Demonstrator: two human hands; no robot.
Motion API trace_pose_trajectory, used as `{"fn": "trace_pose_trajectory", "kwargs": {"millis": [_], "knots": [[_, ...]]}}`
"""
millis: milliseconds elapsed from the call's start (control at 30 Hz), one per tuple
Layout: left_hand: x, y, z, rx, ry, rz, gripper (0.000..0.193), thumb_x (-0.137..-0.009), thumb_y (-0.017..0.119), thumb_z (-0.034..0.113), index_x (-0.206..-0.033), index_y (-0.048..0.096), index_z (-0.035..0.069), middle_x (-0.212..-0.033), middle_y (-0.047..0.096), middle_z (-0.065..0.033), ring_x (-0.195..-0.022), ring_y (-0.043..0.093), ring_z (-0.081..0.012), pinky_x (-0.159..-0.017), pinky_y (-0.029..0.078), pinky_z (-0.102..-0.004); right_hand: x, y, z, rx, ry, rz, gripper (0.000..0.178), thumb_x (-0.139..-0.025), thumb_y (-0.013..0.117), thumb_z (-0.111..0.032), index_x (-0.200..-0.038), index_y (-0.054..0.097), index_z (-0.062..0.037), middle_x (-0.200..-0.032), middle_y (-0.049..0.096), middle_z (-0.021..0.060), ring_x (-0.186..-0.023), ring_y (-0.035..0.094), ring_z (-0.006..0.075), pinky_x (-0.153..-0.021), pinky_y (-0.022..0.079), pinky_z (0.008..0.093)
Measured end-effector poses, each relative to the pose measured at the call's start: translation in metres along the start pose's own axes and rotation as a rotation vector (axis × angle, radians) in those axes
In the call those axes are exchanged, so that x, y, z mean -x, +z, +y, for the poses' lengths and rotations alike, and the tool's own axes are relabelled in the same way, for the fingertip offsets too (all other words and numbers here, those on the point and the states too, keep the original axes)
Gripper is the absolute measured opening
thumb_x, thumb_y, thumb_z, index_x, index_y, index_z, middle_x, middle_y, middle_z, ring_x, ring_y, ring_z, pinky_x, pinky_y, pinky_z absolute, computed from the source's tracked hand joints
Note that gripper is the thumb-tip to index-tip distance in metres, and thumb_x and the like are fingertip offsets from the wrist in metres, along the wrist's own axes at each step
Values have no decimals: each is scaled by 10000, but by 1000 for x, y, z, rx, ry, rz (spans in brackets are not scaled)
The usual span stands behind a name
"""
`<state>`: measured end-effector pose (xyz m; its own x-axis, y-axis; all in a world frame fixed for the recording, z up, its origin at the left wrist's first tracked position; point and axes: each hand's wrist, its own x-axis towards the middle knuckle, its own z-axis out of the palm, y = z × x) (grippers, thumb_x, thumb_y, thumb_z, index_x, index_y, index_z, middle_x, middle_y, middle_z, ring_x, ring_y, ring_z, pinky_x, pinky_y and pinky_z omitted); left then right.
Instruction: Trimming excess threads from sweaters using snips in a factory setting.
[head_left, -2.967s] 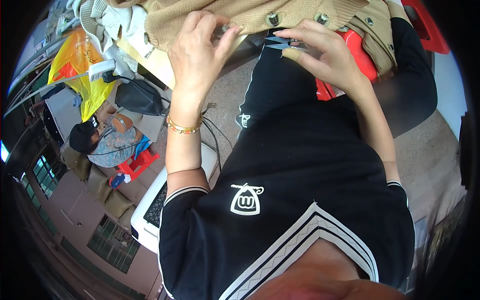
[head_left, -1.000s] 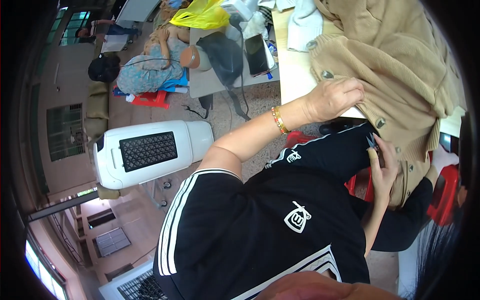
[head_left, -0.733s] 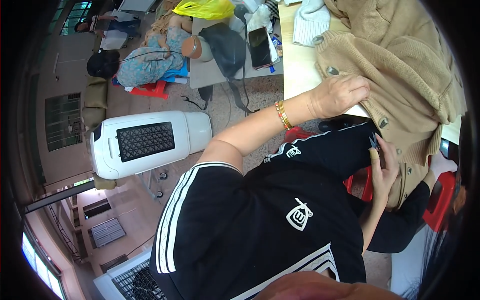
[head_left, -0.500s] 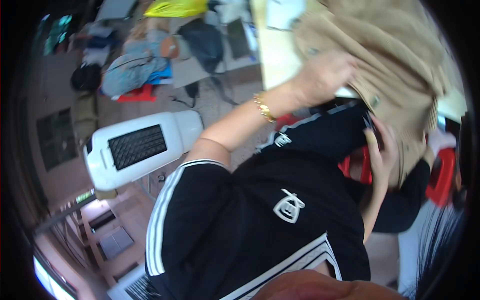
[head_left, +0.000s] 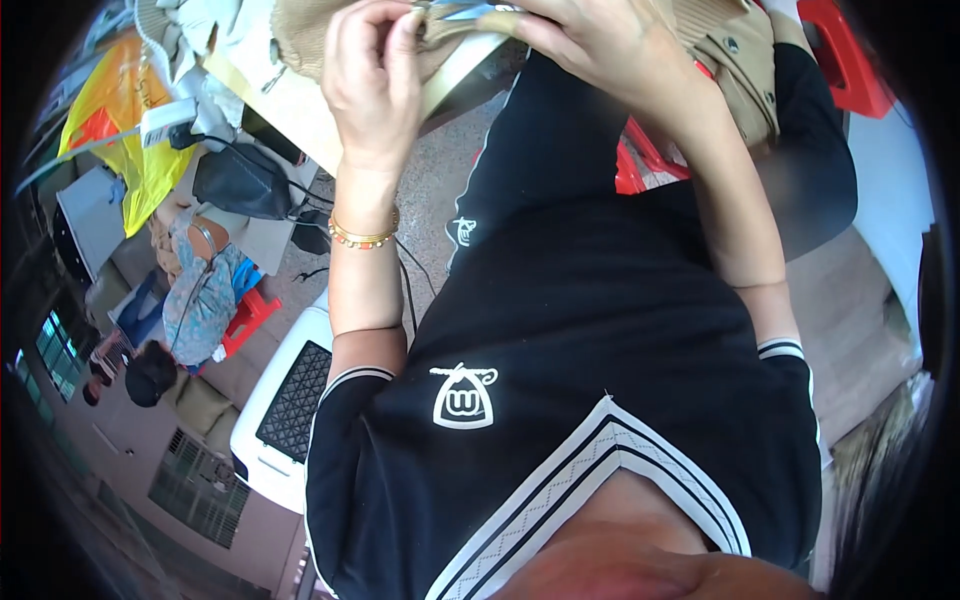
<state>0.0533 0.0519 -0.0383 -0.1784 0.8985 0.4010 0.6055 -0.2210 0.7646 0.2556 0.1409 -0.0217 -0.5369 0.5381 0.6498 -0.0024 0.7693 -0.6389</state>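
Note:
A tan ribbed-knit garment with buttons [head_left: 738, 85] hangs over my lap at the upper right, and more of it lies on the pale tabletop at the top edge. My left hand [head_left: 375, 85], bracelets on its wrist, pinches a fold of this knit between thumb and fingers. Close by on the right, my right hand [head_left: 600, 50] is bent over the same stretch of cloth, its thumb pressed to it. The frame's top edge cuts off some right fingers, so whether a small tool is in them cannot be made out.
Red plastic stools [head_left: 845, 55] stand at the upper right and under my lap. To the left are a yellow plastic bag [head_left: 125, 130], a black bag [head_left: 240, 180] with cords, and a white machine housing [head_left: 285, 410]. People sit farther back on the left.
My view has swung, so the scene sits differently. My right hand has come up beside the left at the knit; earlier it was apart, holding small dark snips. My left hand now pinches a fold.

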Motion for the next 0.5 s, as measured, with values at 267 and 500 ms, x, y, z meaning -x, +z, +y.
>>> {"fn": "trace_pose_trajectory", "kwargs": {"millis": [267, 500], "knots": [[-1, -5, -6, 77, -100, -27, 113, -1014, 621, 62, -1073, 624, -34, -1009, 697, -54, -817, 658, -73, -758, 548, -203, -16, -9, -13, 272, 116, -183, 219, -889, 705, -204, -1040, 726, -47, -870, 623, 101, -808, 646, 306, -679, 515, 409], [-5, -5, 1, 107, -122, -36, 114, -1020, 610, 60, -1086, 610, -33, -1036, 679, -68, -827, 658, -90, -756, 563, -214, -14, -6, -6, 266, 70, -170, 224, -903, 688, -205, -1050, 728, -42, -897, 636, 107, -867, 662, 310, -731, 532, 415]]}}
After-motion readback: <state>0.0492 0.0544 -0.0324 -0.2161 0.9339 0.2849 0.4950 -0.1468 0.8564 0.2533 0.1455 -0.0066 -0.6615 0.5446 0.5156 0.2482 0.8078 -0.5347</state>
